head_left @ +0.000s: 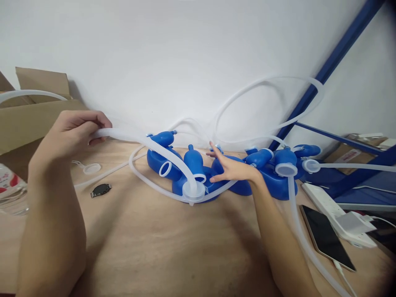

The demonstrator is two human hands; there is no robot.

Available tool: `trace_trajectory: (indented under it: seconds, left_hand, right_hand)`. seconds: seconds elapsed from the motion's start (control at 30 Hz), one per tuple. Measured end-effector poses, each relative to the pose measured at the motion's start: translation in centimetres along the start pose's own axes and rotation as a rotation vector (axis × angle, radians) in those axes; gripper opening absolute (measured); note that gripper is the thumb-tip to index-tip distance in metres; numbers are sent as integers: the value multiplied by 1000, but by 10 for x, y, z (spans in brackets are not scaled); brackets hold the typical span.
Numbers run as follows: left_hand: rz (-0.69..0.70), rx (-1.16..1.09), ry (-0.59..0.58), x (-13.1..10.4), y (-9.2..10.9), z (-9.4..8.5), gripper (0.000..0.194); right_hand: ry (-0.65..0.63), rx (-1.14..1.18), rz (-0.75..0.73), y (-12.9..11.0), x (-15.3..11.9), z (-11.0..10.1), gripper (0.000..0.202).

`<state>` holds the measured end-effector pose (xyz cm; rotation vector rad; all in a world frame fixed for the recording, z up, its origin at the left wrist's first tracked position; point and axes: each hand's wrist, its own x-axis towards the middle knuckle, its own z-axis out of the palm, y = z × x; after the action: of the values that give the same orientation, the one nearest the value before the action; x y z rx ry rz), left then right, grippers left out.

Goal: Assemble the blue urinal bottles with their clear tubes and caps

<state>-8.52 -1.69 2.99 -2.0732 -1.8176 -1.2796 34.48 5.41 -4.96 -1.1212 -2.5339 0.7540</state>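
My left hand point(82, 127) is closed around the end of a translucent white corrugated hose point(168, 152), raised above the table at the left. From there the hose runs right and down to a round white cap point(193, 192) in front of a blue plastic vessel point(194, 161) with a narrow spout on top. My right hand point(230, 165) has its fingers spread beside that vessel, with nothing in them. Behind it sit more blue vessels point(262, 159), and whether the hand touches one I cannot tell. Another blue vessel with a white-rimmed mouth point(165, 169) stands left of the middle.
A wristwatch point(101, 190) and a thin white ring-shaped cap point(92, 168) lie at left, near a cardboard box point(43, 119) and clear plastic packaging point(12, 189). At right are a phone point(328, 237), a power strip point(337, 214) and a looping white hose point(301, 231).
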Motion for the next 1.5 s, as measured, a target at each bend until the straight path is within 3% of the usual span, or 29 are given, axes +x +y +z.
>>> trace_trajectory:
  seconds: [0.1,0.23,0.33,0.43,0.5,0.6,0.67,0.73,0.8,0.9,1.03,1.17,1.23,1.33,1.4,1.5]
  left_hand:
    - [23,-254,84,3,0,7,26]
    - [47,-329,288,7,3,19,21]
    - [17,-363,300,8,11,26,16]
    - [13,-202,330,6,24,26,23]
    - [134,-24,403,-2,38,21,29]
    - [506,143,497,-27,68,12,28]
    - [738,137,413,-50,92,13,33]
    - [905,142,238,-71,114,21,36]
    - [958,198,8,-86,131,35,39]
    - [920,264,-172,-90,140,55,43]
    - [854,358,-236,-79,133,70,43]
    - [805,369,-292,-69,124,77,59]
    - [779,376,-330,-65,120,78,57]
    - [759,376,-364,-57,111,71,53]
    - [693,348,-367,-48,98,61,61]
    - [529,307,-390,-30,72,41,73]
  right_hand:
    - [39,-37,-170,-29,-13,-7,138]
    - [72,-76,-373,-74,-6,10,75]
    - [145,29,-454,-92,7,30,55]
    - [212,243,-425,-94,11,40,39]
    - [302,348,-371,-93,8,40,36]
    - [412,317,-296,-97,-1,34,37]
    - [431,219,-265,-103,-6,31,34]
    - [430,111,-271,-110,-10,30,32]
    - [408,-3,-288,-116,-11,31,31]
    - [409,-76,-273,-118,-10,36,46]
    - [557,88,-167,-115,-6,45,88]
    - [639,150,-182,-117,-2,57,96]
    - [623,207,-212,-117,0,59,99]
    - [490,340,-270,-113,0,51,107]
    - [430,383,-289,-102,-2,37,105]
    - [497,235,-206,-73,-4,13,87]
